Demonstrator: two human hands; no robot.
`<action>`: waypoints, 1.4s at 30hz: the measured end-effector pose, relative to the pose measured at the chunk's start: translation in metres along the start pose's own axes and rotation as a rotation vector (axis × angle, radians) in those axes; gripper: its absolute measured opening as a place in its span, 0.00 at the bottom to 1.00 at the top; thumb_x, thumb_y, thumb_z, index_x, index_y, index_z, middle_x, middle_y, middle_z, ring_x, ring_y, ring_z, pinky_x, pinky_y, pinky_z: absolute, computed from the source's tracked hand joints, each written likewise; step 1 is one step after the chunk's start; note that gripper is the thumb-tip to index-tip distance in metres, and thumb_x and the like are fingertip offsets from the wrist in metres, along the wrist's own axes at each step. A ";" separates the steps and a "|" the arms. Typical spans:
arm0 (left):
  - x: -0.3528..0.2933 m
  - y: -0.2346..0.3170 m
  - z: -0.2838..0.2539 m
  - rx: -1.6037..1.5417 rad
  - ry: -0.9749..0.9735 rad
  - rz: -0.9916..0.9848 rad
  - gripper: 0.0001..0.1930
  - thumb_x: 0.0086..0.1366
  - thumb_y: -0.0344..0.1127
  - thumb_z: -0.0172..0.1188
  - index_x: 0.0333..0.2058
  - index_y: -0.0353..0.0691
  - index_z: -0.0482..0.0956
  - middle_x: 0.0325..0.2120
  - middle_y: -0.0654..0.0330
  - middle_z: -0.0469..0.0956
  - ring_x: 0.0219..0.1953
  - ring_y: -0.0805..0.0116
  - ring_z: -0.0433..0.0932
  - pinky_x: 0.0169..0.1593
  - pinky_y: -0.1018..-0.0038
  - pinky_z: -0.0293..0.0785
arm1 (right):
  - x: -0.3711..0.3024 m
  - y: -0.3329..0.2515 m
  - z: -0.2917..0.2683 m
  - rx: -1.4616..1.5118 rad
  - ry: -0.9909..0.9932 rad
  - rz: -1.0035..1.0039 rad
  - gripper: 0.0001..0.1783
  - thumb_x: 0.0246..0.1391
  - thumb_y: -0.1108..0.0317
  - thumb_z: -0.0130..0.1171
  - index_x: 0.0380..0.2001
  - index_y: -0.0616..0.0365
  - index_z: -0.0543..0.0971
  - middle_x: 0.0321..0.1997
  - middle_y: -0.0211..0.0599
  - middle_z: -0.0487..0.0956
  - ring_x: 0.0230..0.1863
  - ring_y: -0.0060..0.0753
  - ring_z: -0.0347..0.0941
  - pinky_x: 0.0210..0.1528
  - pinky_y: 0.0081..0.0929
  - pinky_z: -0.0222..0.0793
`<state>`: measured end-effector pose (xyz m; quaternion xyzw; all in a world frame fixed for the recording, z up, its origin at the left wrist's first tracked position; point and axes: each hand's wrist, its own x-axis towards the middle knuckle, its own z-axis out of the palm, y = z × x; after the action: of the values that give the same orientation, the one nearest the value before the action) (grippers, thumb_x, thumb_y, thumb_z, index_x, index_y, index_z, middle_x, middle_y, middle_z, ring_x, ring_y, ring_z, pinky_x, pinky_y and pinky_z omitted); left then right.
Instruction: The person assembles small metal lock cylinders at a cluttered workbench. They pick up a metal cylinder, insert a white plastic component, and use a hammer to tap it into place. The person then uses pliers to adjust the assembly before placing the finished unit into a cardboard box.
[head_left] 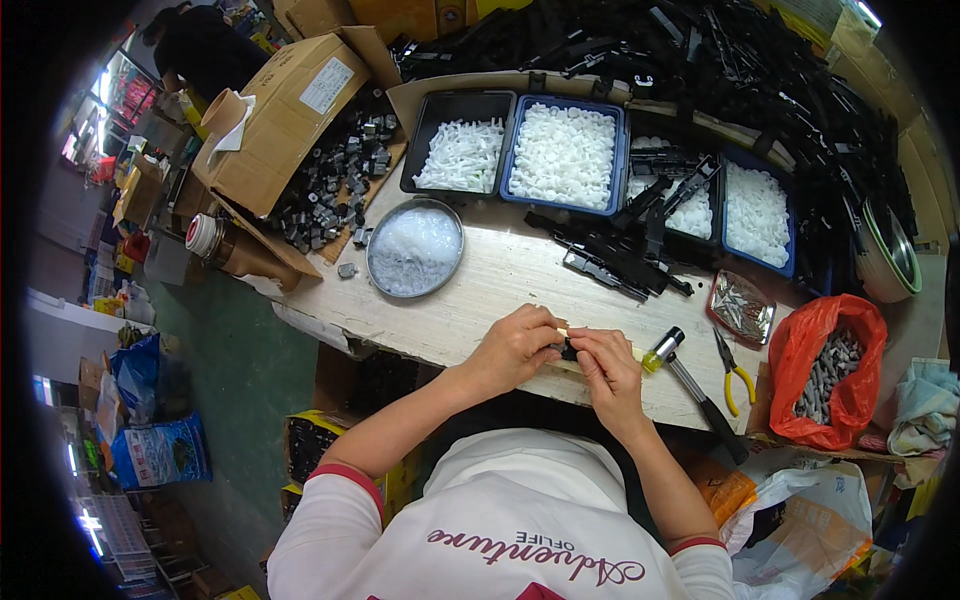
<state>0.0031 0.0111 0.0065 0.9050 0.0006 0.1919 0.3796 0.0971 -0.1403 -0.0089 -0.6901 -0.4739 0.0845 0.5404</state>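
At the front edge of the pale workbench (480,320), my left hand (512,350) and my right hand (608,368) meet with fingertips pinched together. Between them is a small black part (568,350), mostly covered by the fingers, with a pale yellowish edge beside it. Its exact kind cannot be made out. Just right of my right hand lies a hammer (690,380) with a yellow-and-black head and a black grip. Beyond it rest pliers (735,372) with yellow handles.
Trays of white plastic parts (565,155) line the back, before a heap of long black parts (700,60). A round metal dish (415,248) holds clear pieces. Small grey blocks (345,180) lie left; a red bag (828,370) and a pin box (741,307) stand right.
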 end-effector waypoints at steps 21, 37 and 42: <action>-0.007 -0.015 0.004 -0.563 0.028 -0.622 0.04 0.49 0.24 0.63 0.25 0.35 0.76 0.25 0.66 0.66 0.21 0.82 0.66 0.22 0.85 0.63 | 0.006 -0.004 -0.004 -0.063 0.032 0.032 0.06 0.46 0.76 0.54 0.30 0.63 0.75 0.36 0.37 0.76 0.36 0.37 0.68 0.40 0.29 0.60; 0.150 -0.061 -0.029 0.645 -0.015 -0.452 0.11 0.46 0.35 0.63 0.22 0.32 0.78 0.23 0.46 0.76 0.28 0.47 0.76 0.33 0.62 0.71 | 0.030 0.072 -0.154 -1.169 -0.063 0.436 0.07 0.40 0.70 0.57 0.26 0.61 0.76 0.30 0.44 0.75 0.36 0.46 0.70 0.38 0.40 0.61; 0.165 -0.071 -0.042 0.568 -0.142 -0.476 0.07 0.41 0.29 0.62 0.21 0.32 0.78 0.22 0.45 0.77 0.27 0.52 0.78 0.34 0.65 0.73 | 0.028 0.080 -0.158 -1.061 0.011 0.334 0.05 0.37 0.74 0.55 0.23 0.61 0.76 0.28 0.45 0.75 0.32 0.47 0.71 0.36 0.41 0.62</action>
<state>0.1518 0.1149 0.0415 0.9598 0.2378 0.0270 0.1466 0.2567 -0.2222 0.0000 -0.9338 -0.3328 -0.0849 0.1004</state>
